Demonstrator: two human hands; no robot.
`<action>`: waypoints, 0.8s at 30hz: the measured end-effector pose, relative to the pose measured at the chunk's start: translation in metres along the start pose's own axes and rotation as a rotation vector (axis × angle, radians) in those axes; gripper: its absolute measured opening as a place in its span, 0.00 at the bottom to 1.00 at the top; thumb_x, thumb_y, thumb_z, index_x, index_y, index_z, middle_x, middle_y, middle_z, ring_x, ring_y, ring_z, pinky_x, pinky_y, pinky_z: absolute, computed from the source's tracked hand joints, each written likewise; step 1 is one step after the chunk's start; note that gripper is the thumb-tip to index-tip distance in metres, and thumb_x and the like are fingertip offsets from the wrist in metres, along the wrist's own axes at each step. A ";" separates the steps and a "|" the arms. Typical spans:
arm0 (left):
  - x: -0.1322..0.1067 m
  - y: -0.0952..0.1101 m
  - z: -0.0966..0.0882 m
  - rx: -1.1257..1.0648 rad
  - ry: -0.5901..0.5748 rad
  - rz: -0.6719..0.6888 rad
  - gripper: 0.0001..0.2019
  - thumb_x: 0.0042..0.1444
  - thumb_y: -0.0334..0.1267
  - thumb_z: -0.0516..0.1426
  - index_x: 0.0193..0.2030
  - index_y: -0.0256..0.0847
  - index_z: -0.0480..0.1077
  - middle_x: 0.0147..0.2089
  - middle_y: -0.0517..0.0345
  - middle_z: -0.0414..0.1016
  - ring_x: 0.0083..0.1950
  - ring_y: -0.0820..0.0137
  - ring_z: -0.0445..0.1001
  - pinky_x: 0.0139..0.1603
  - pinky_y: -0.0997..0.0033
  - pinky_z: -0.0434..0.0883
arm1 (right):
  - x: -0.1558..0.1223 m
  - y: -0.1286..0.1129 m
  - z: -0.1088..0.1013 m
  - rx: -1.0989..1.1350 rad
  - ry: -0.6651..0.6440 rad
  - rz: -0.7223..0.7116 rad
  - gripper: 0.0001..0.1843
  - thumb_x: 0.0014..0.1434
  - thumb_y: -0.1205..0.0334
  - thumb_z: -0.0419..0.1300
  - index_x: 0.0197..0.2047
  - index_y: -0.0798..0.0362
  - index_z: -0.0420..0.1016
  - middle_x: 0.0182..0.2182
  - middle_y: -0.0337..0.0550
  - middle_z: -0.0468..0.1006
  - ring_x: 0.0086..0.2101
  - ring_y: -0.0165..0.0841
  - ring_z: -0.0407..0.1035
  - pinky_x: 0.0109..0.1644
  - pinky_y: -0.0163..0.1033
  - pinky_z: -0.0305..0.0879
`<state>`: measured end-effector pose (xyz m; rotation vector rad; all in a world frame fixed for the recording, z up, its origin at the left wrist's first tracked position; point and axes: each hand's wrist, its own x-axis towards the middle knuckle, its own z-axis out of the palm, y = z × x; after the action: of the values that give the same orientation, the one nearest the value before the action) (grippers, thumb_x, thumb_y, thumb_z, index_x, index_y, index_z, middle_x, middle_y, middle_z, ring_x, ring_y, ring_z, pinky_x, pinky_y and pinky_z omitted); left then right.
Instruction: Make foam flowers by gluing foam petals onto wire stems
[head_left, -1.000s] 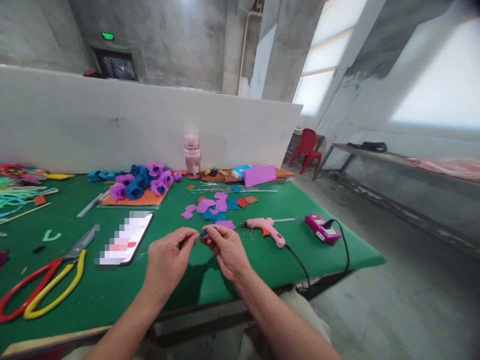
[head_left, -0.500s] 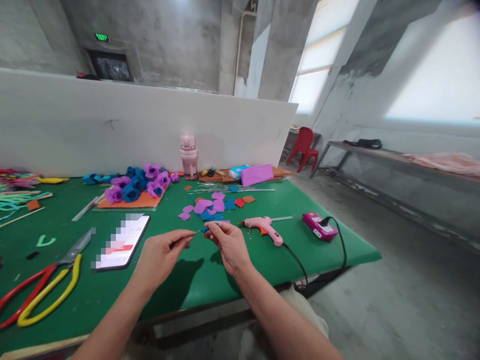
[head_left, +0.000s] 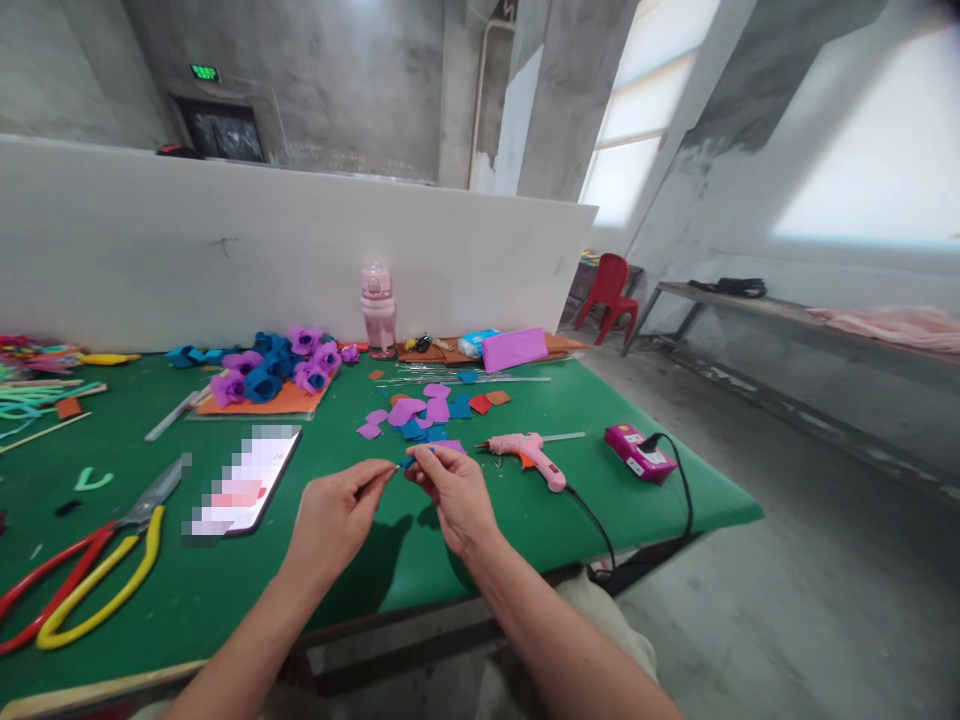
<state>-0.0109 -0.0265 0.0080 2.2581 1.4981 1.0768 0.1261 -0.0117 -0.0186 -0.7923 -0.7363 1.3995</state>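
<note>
My left hand [head_left: 337, 518] and my right hand [head_left: 450, 492] are held close together above the green table [head_left: 465, 540]. The left pinches a thin wire stem. The right pinches a small blue foam piece [head_left: 409, 463] at the tip of that stem. Both hands are closed in a pinch. Loose purple and blue foam petals [head_left: 420, 410] lie just beyond my fingers. A pink glue gun [head_left: 529, 452] lies to the right of my right hand.
A phone [head_left: 244, 480] and red and yellow scissors [head_left: 90, 580] lie at left. Finished purple and blue foam flowers [head_left: 277, 372] sit on an orange sheet. A pink bottle [head_left: 379, 310] stands at the white partition. A magenta power strip [head_left: 636, 452] sits near the right edge.
My hands drew slightly apart half a second ago and have come back close together. Nothing on the table has moved.
</note>
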 end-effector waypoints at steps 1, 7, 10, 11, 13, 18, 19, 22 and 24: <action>0.000 0.000 0.001 -0.015 0.017 -0.004 0.13 0.55 0.42 0.50 0.35 0.44 0.75 0.24 0.63 0.76 0.22 0.73 0.71 0.23 0.77 0.66 | 0.000 0.000 0.000 0.002 0.002 -0.002 0.10 0.41 0.56 0.66 0.27 0.54 0.78 0.20 0.37 0.71 0.23 0.25 0.63 0.30 0.31 0.62; 0.000 0.004 0.004 -0.053 0.059 -0.044 0.12 0.54 0.42 0.51 0.34 0.43 0.75 0.23 0.62 0.76 0.21 0.73 0.70 0.23 0.77 0.66 | 0.000 0.001 0.001 0.017 0.013 -0.011 0.10 0.42 0.57 0.66 0.27 0.54 0.78 0.19 0.36 0.71 0.23 0.24 0.63 0.30 0.31 0.61; 0.000 0.006 0.005 -0.094 0.039 -0.071 0.13 0.54 0.42 0.51 0.35 0.43 0.76 0.23 0.63 0.76 0.20 0.74 0.69 0.22 0.77 0.65 | -0.001 0.001 0.002 0.044 0.029 -0.027 0.09 0.42 0.57 0.66 0.27 0.54 0.78 0.19 0.35 0.71 0.22 0.23 0.63 0.31 0.31 0.61; 0.001 0.007 0.006 -0.111 0.034 -0.087 0.13 0.54 0.42 0.51 0.36 0.43 0.76 0.23 0.63 0.75 0.20 0.74 0.69 0.21 0.77 0.65 | -0.001 0.001 0.002 0.054 0.036 -0.037 0.09 0.42 0.57 0.66 0.26 0.53 0.78 0.18 0.35 0.71 0.22 0.23 0.62 0.32 0.31 0.62; 0.001 0.008 0.007 -0.139 0.021 -0.115 0.13 0.53 0.42 0.51 0.36 0.42 0.76 0.22 0.63 0.74 0.20 0.74 0.68 0.21 0.77 0.64 | -0.001 0.001 0.003 0.065 0.058 -0.055 0.09 0.42 0.57 0.66 0.27 0.53 0.78 0.19 0.35 0.71 0.22 0.24 0.62 0.33 0.32 0.62; 0.001 0.008 0.008 -0.161 0.012 -0.118 0.13 0.54 0.43 0.52 0.36 0.42 0.76 0.21 0.63 0.73 0.20 0.74 0.68 0.22 0.77 0.64 | -0.001 0.001 0.004 0.074 0.075 -0.059 0.09 0.42 0.58 0.66 0.27 0.53 0.79 0.22 0.36 0.73 0.24 0.23 0.64 0.33 0.31 0.62; 0.001 0.007 0.009 -0.163 0.014 -0.117 0.13 0.54 0.43 0.51 0.36 0.42 0.76 0.21 0.63 0.74 0.20 0.74 0.68 0.22 0.77 0.64 | -0.001 0.001 0.004 0.079 0.065 -0.060 0.09 0.42 0.58 0.66 0.27 0.53 0.79 0.21 0.35 0.73 0.24 0.23 0.64 0.33 0.31 0.62; 0.000 0.006 0.009 -0.170 0.011 -0.127 0.14 0.54 0.43 0.52 0.37 0.41 0.76 0.21 0.63 0.73 0.20 0.75 0.67 0.22 0.78 0.64 | -0.002 -0.001 0.004 0.082 0.042 -0.061 0.08 0.42 0.59 0.66 0.27 0.54 0.79 0.20 0.35 0.72 0.23 0.22 0.63 0.33 0.30 0.62; 0.000 0.005 0.009 -0.173 0.013 -0.135 0.14 0.53 0.43 0.52 0.38 0.41 0.76 0.21 0.63 0.73 0.20 0.75 0.67 0.22 0.78 0.63 | -0.002 -0.001 0.004 0.083 0.039 -0.059 0.08 0.42 0.59 0.66 0.27 0.54 0.79 0.20 0.35 0.72 0.23 0.22 0.63 0.32 0.30 0.62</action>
<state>-0.0009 -0.0271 0.0043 2.0084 1.4774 1.1352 0.1234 -0.0137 -0.0156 -0.7259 -0.6621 1.3494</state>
